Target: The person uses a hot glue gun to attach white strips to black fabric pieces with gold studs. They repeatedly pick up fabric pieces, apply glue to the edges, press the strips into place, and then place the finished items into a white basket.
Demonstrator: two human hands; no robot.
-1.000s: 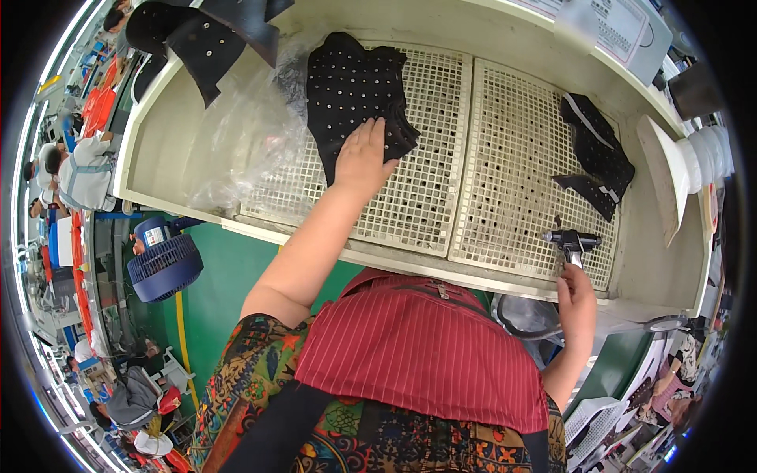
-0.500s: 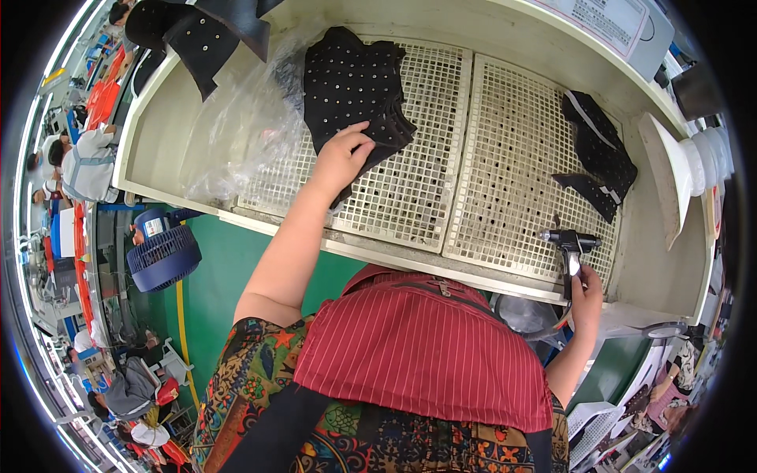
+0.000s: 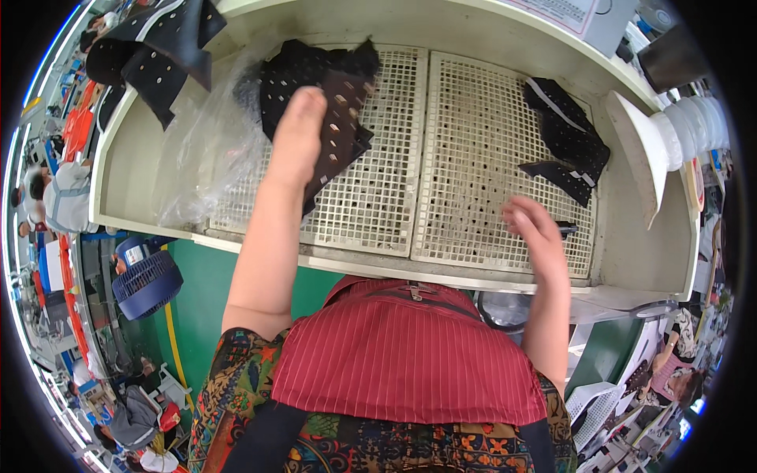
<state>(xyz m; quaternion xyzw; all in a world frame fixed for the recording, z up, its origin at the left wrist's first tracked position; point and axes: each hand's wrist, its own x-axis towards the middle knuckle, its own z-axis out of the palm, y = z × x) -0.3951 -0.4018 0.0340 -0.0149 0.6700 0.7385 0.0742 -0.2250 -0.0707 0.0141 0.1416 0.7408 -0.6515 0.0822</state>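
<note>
My left hand [image 3: 298,142], blurred, grips a dark studded piece [image 3: 341,118] of cut material and tilts it up; its fingers are partly hidden. Under and behind it lies a pile of black studded pieces [image 3: 293,75] on the plastic grid. Over the right grid my right hand [image 3: 538,229] is open, fingers slightly curled, holding nothing. Just beside it a black spray gun [image 3: 566,229] rests on the grid, mostly hidden by the hand. Farther right lie more black dotted pieces [image 3: 566,134], one with a pale strip.
Two perforated grid panels [image 3: 465,181] floor the cream tray [image 3: 118,185]. Clear plastic film [image 3: 209,146] crumples along the left. Black pieces [image 3: 154,59] hang over the far-left rim. A white funnel-shaped duct [image 3: 640,158] stands at right. A blue fan [image 3: 148,284] is outside the tray at left.
My right hand has let go of the spray gun and moved left, away from it. My left hand has lifted and turned a studded piece from the pile. The view has shifted slightly.
</note>
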